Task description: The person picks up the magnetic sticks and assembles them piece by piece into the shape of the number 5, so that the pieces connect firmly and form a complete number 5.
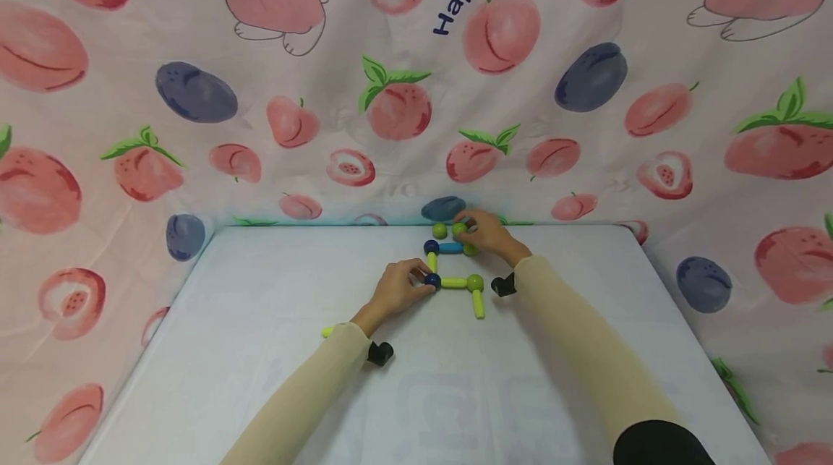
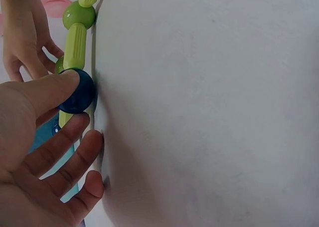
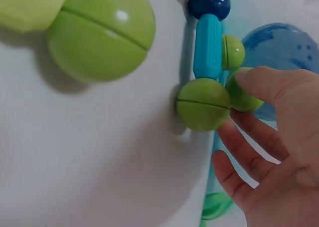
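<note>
On the white table, a joined set of ball-and-rod pieces lies between the hands. My left hand point(image 1: 397, 288) pinches a dark blue ball point(image 2: 82, 95) at one corner between thumb and index finger, its other fingers spread. From that ball, one yellow-green rod point(image 1: 454, 283) runs to a green ball point(image 1: 475, 282) and another rod point(image 1: 432, 262) to a second dark blue ball point(image 1: 431, 247). A blue rod point(image 3: 208, 47) links this second ball to a green end ball point(image 3: 203, 105). Beside the end ball, my right hand point(image 1: 489, 233) pinches a loose green ball point(image 3: 244, 93).
Another green ball point(image 1: 439, 231) sits behind the blue rod, near the table's back edge. A yellow-green rod point(image 1: 478, 304) sticks out toward the front from the corner ball. One more rod point(image 1: 327, 332) shows beside the left sleeve. A fruit-print cloth point(image 1: 403, 183) hangs behind the table.
</note>
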{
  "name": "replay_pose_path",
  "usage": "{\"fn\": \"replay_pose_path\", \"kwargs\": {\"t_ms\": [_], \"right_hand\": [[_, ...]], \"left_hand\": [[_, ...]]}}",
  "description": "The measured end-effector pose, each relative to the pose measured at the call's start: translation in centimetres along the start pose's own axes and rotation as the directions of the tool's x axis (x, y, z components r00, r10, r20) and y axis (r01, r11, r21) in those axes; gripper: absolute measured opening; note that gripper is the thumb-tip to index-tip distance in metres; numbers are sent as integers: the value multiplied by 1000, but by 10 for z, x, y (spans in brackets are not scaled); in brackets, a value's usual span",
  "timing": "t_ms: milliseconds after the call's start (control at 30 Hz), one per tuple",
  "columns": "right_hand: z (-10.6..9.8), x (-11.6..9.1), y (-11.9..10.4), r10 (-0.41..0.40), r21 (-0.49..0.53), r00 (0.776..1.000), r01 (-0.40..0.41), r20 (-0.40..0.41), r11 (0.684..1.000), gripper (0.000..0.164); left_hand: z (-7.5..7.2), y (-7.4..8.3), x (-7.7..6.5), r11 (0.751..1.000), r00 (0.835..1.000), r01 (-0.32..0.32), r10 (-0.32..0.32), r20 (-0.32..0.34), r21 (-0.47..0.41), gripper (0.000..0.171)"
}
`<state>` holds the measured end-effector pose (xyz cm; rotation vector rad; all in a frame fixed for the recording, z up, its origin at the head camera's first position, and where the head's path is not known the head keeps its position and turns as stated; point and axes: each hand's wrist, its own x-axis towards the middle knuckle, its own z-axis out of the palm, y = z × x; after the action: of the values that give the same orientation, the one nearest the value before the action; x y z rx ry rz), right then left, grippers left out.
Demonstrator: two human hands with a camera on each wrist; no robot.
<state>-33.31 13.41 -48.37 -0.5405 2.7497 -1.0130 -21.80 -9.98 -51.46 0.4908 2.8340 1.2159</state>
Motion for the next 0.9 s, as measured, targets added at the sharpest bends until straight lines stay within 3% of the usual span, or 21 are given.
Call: {"fn": "replay_pose_path", "kwargs": {"t_ms": [367, 633, 900], "right_hand": [[-24, -33, -4, -155, -39, 988, 155, -6, 987, 31], [-32, -76, 0, -247, -42, 969, 247, 12, 968, 35], [-27, -121, 8, -251, 12, 968, 251, -1, 968, 35]], "left_hand": [[0, 0, 0, 1000, 1000, 12, -12, 3, -5, 21], [-3, 0, -1, 1000, 1000, 14, -14, -1, -1, 23], [-3, 3, -3, 1000, 1000, 29, -29, 8, 2, 22]]}}
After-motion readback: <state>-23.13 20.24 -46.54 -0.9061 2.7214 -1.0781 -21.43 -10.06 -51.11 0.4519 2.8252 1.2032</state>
